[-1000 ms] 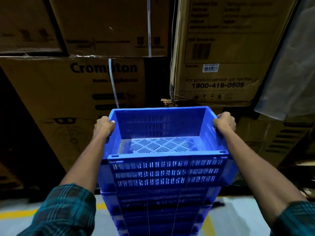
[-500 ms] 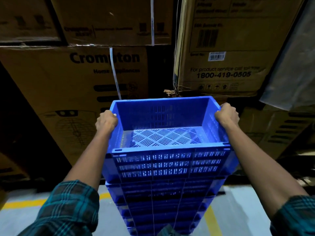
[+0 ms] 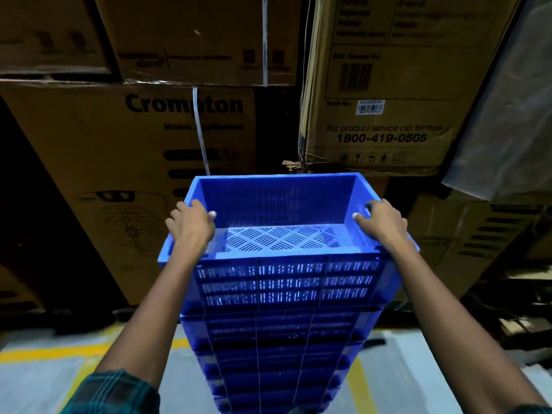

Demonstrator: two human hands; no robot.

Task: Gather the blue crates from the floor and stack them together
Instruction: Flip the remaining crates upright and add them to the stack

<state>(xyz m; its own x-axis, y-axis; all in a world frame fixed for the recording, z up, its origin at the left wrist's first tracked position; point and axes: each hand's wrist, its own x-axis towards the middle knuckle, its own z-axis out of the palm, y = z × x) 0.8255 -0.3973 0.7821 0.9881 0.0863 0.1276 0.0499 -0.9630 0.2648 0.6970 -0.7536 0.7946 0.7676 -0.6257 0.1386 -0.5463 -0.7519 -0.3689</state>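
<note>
Head | left hand (image 3: 191, 225), right hand (image 3: 382, 222): fingers loosely spread atop top crate (image 3: 280, 234) rims

Both my arms stretched forward, forearms bare, plaid sleeves bunched near elbows. Left hand (image 3: 191, 224) palm down, fingers draped over crate (image 3: 277, 282) rim, thumb inside. Right hand (image 3: 380, 221) same on opposite rim, fingers spread, only loosely curled.
</note>
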